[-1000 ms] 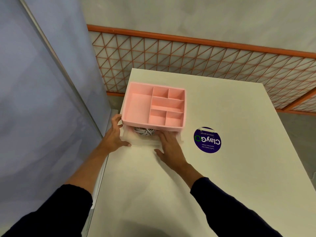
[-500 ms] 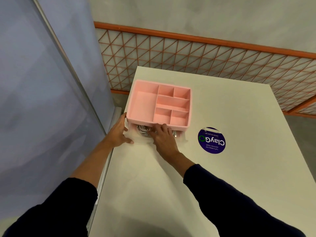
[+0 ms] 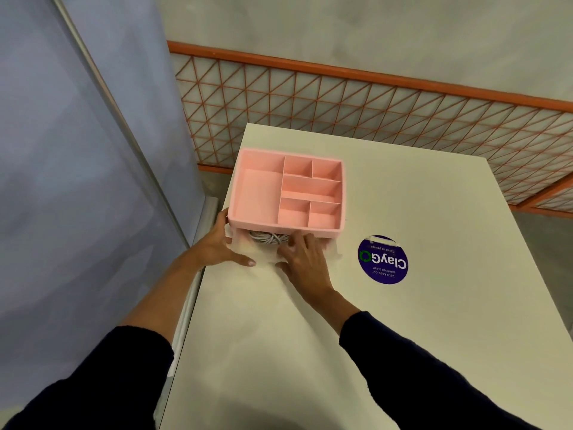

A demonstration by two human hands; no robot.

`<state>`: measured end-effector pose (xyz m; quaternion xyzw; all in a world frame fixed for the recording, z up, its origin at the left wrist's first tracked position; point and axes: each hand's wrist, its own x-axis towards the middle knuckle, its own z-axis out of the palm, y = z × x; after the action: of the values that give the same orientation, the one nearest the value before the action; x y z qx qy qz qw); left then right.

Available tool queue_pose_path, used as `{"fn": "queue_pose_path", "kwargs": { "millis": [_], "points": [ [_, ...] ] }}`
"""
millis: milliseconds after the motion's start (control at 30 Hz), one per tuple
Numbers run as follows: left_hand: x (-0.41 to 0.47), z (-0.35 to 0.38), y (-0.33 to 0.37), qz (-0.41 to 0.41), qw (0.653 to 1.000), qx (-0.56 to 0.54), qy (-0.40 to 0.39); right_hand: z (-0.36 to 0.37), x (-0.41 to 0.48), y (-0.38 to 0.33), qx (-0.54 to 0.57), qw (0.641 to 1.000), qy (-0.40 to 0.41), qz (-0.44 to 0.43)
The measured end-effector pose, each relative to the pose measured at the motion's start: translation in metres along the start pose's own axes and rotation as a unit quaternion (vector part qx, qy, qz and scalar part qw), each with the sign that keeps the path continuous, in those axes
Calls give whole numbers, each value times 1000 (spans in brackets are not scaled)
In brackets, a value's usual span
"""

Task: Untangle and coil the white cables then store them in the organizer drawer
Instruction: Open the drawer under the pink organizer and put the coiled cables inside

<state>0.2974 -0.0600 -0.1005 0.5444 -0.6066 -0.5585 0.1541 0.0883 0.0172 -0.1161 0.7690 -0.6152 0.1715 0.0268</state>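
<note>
While L hand [image 3: 217,248] grips drawer [image 3: 333,250] corner, R hand [image 3: 305,259] fingers flat on front, cables [image 3: 268,238] inside.

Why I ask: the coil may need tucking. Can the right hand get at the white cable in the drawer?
Probably yes: the drawer is partly open, the white cable lies exposed, and the right hand rests right beside it.
</note>
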Motion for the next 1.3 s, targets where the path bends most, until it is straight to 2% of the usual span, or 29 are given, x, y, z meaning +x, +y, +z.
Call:
{"fn": "queue_pose_path", "kwargs": {
  "millis": [100,233,600,867,1033,1233,1300],
  "points": [
    [-1,-8,-1,-11,991,-134,-6,1,6,4,41,999,-18,-4],
    [1,-4,6,10,976,-187,106,4,3,-2,64,998,-20,-6],
    [2,-8,11,77,988,-72,115,4,-6,-11,49,998,18,-21],
    [0,-8,12,90,989,-60,97,6,6,-3,-12,998,55,-9],
    [2,-11,10,81,990,-56,98,1,21,-2,-89,992,60,73],
    [0,-10,12,83,992,-44,89,2,21,9,-37,988,65,138],
    [-1,-9,12,83,992,-40,88,5,21,10,-63,987,52,137]
  ]
}}
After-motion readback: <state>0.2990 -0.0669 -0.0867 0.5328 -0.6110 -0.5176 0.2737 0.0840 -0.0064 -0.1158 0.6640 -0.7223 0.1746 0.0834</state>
